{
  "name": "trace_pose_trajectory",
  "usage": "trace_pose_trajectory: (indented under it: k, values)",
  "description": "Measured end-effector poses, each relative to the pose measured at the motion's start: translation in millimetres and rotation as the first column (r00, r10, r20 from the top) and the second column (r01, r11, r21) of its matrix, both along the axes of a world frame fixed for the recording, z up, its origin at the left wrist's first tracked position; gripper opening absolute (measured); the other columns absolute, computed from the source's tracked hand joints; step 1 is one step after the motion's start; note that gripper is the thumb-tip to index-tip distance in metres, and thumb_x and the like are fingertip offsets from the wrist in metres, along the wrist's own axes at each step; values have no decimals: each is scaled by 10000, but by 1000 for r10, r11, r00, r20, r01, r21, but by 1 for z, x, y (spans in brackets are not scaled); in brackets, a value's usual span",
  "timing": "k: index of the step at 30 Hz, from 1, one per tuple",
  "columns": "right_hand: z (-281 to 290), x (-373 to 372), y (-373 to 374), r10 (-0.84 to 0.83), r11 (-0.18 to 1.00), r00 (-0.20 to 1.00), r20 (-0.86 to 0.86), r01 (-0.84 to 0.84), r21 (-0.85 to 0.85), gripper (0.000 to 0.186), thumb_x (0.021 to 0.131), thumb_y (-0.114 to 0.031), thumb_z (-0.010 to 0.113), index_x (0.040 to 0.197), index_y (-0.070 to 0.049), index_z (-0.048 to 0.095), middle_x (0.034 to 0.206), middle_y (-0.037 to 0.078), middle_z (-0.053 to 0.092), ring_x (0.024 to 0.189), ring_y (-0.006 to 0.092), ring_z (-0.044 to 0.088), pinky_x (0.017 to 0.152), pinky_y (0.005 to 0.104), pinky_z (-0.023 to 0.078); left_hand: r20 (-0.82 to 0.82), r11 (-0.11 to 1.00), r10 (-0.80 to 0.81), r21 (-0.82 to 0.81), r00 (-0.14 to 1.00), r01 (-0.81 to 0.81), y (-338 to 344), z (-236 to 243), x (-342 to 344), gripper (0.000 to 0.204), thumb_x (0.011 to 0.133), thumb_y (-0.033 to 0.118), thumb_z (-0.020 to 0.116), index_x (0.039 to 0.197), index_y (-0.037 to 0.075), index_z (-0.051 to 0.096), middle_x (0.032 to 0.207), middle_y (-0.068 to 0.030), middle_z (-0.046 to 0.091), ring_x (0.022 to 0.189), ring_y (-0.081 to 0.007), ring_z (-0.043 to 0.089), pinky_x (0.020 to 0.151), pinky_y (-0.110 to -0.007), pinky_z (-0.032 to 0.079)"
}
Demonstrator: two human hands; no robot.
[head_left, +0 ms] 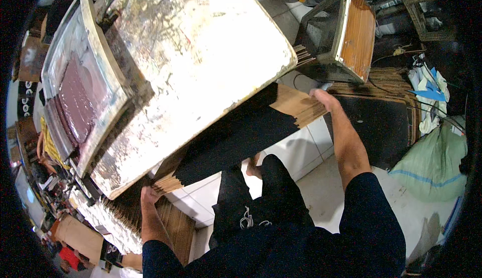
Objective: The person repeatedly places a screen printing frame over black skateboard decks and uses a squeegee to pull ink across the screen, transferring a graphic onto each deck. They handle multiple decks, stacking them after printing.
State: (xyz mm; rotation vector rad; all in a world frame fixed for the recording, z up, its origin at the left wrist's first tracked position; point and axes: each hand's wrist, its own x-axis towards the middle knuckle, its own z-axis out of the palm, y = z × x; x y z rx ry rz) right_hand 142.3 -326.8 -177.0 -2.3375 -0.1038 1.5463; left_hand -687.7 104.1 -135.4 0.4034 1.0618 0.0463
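Observation:
My left hand grips the lower-left end of a long flat board or stack of boards, black across the middle and bare brown at both ends, with uneven edges. My right hand is closed on its other end, at the upper right. The board lies slightly tilted along the near edge of a white, paint-smeared table, partly beneath it. On the table's left stands a framed printing screen with purplish ink.
Stacked dark boards and a green sack sit to the right. A mesh-sided wooden frame box is at upper right. More stacked boards lie lower left. A person in red is at the far lower left. Tiled floor surrounds my legs.

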Motion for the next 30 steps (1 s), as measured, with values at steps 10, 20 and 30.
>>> trace_pose_trajectory:
  k: [10,20,30]
  values:
    - [44,3,93,-541,821,838,-62,543,174,578,1083,-454,378,1518,-86,473,1476,137,555,1263,318,617,971,486,564,-785,894,444,420,432,-155,-10,-19,57,319,1008,414,555,1149,136,625,864,-68,593,760,-268,587,582,-431,470]
    - [94,50,75,-304,933,951,55,285,219,710,955,-523,641,1505,-97,498,1483,188,517,1224,414,579,1004,535,495,-785,901,368,433,498,16,-179,52,270,503,1025,627,513,1008,130,594,829,-5,524,717,-145,513,549,-325,432]
    - [130,217,14,555,821,703,445,-374,-432,1129,884,-588,702,1656,-56,74,1689,288,118,1548,478,152,1210,630,183,-657,881,0,356,754,311,-301,84,513,636,1057,499,537,1510,57,470,1395,-162,587,1178,-315,650,854,-448,580]
